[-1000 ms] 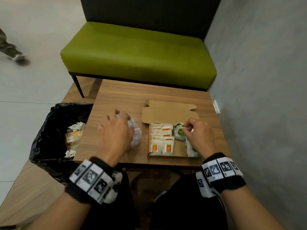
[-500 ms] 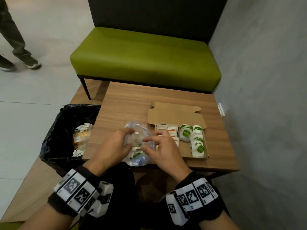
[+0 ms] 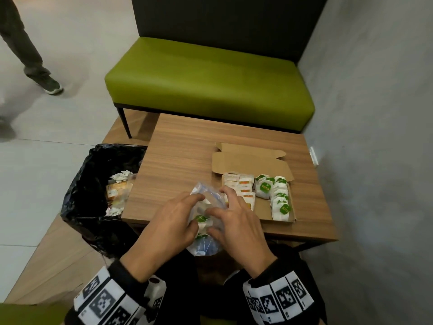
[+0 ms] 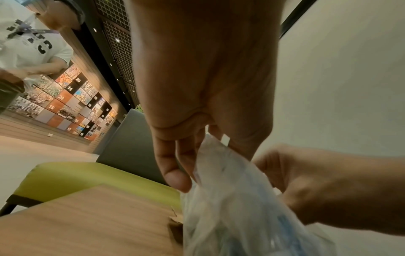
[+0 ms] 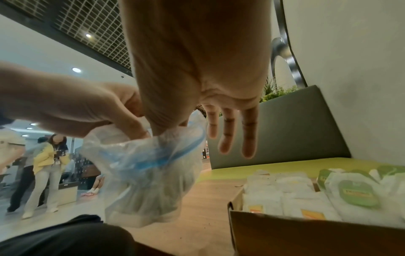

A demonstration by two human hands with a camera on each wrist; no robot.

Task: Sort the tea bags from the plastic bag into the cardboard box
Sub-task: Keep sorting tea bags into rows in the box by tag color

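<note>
A clear plastic bag (image 3: 204,245) with a blue zip strip hangs over the table's near edge between my two hands, and green-labelled tea bags (image 3: 201,218) show inside it. My left hand (image 3: 195,212) pinches the bag's left rim (image 4: 210,152). My right hand (image 3: 214,220) pinches the opposite rim with thumb and forefinger while its other three fingers (image 5: 228,131) stay straight. To the right lies the open cardboard box (image 3: 262,208), with orange-labelled tea bags (image 3: 241,184) in its left rows and green-labelled ones (image 3: 278,200) on its right.
The small wooden table (image 3: 187,158) stands against a grey wall (image 3: 375,160). A bin lined with a black bag (image 3: 93,184), holding wrappers, sits at the table's left edge. A green bench (image 3: 210,78) stands behind. A person's legs (image 3: 25,50) are at the far left.
My right hand left the green tea bags in the box and came over to the bag. Both hands now hold the bag, which has moved toward the table's near edge.
</note>
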